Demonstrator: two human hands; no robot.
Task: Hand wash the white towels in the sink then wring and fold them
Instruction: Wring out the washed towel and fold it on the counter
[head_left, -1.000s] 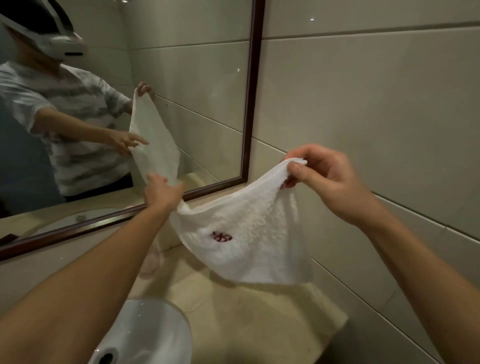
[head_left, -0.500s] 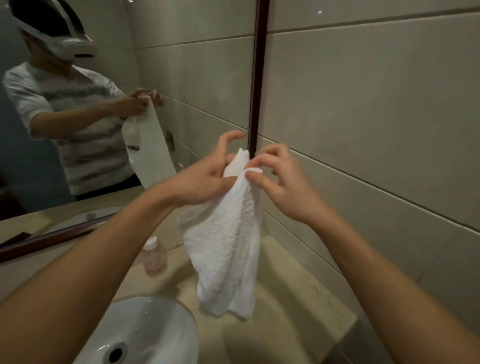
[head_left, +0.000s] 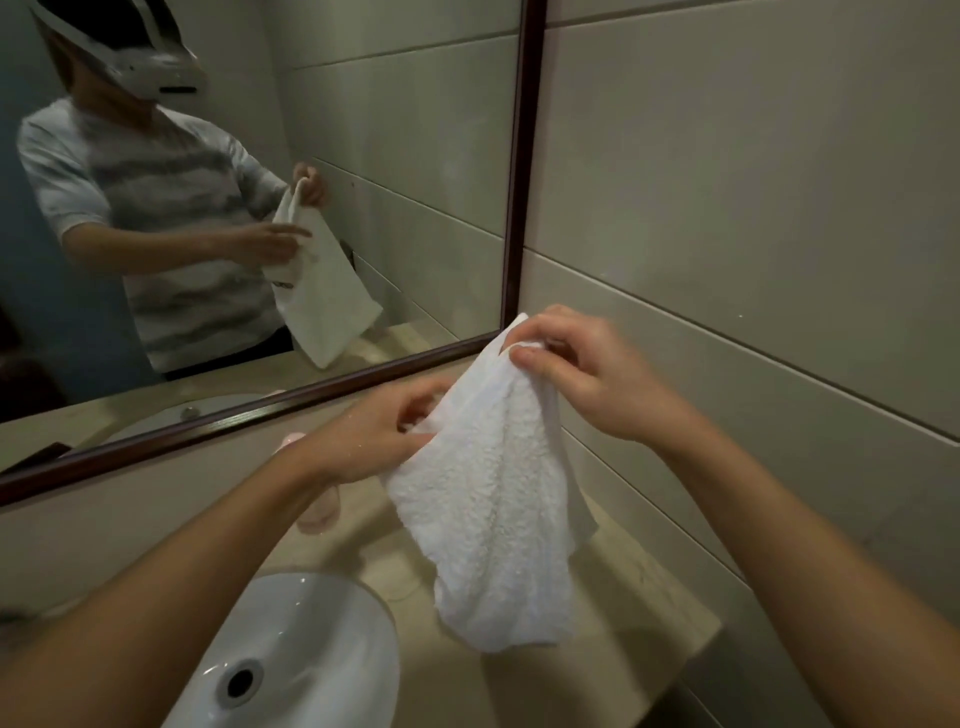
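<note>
Since earlier: left hand dropped below right hand. Both hands' fingers pinch towel, hanging over worktop beside sink. Probably soft, limp, damp-heavy; best held at corners.

Dim, greenish indoor light, soft shadows, wide-angle bending at edges, slight blur.

Bathroom. White basin sunk in beige stone surface, dark-framed wall mirror along the surface's back edge, large pale tiles on the right-hand wall.
</note>
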